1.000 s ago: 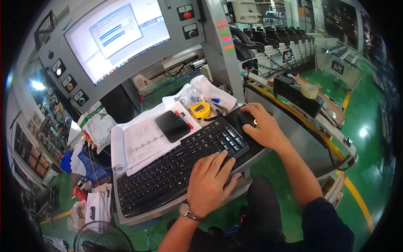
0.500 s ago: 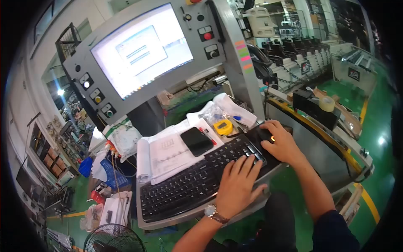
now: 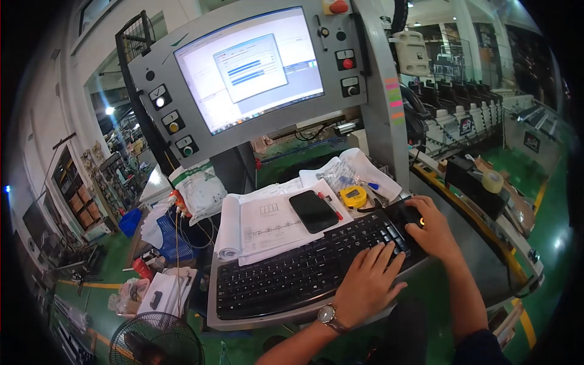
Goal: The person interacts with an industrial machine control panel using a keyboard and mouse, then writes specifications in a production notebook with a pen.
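Note:
My left hand [image 3: 370, 285], with a wristwatch at its wrist, lies over the right end of a black keyboard [image 3: 286, 274]. Its fingers are stretched out across the number keys. Beside the keyboard, my right hand [image 3: 435, 230] curves over a dark computer mouse [image 3: 410, 214] with a small orange light, gripping it. Above them, a grey control panel holds a lit screen [image 3: 201, 85] showing a window with blue bars. Behind the keyboard lie printed drawings [image 3: 267, 228], a black phone [image 3: 313, 211], a red pen [image 3: 332, 207] and a yellow tape measure [image 3: 353, 196].
A white bag [image 3: 201, 191] stands left of the drawings. A fan [image 3: 156, 340] is at lower left, near a blue basket [image 3: 176, 243]. Machinery with a yellow edge and a tape roll [image 3: 491, 181] stand on the right. Buttons flank the screen.
My view has swung slightly, so the panel, keyboard and hands sit further right in the picture. The screen's window reads more clearly. Both hands keep their places on keyboard and mouse.

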`<state>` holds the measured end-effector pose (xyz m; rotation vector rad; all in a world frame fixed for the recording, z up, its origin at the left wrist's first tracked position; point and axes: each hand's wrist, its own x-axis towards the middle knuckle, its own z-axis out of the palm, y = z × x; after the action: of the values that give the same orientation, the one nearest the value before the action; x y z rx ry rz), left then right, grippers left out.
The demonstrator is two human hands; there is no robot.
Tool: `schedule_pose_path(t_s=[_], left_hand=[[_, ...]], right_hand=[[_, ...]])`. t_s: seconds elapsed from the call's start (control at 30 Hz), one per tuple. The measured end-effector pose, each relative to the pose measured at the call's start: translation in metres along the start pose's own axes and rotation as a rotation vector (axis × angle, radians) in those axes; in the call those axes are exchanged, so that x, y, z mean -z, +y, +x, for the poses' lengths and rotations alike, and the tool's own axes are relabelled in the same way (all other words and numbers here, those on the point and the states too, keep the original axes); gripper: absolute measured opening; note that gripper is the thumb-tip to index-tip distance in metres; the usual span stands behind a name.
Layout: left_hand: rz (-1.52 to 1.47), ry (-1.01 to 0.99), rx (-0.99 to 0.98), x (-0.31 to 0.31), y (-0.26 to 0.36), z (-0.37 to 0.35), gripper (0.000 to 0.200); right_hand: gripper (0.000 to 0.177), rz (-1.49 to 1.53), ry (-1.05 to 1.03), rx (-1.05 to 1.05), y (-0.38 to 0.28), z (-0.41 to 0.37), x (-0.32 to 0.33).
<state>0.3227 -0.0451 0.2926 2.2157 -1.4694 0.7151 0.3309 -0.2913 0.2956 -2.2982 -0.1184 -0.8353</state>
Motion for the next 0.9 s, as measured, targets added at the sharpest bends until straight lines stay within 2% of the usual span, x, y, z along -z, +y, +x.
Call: schedule_pose_path(t_s=[0.33, 0.7, 0.9], left_hand=[[0.006, 0.032, 0.001, -0.005, -0.002, -0.006, 0.061], [-0.016, 0.051, 0.001, -0.005, -0.002, -0.007, 0.060], [-0.127, 0.157, 0.001, -0.002, 0.002, -0.009, 0.051]], right_hand=[[0.050, -0.013, 0.054, 0.042, -0.004, 0.001, -0.002], [0.051, -0.026, 0.002, 0.040, -0.009, 0.003, -0.001], [0.053, -0.026, -0.003, 0.050, -0.006, 0.004, -0.001]])
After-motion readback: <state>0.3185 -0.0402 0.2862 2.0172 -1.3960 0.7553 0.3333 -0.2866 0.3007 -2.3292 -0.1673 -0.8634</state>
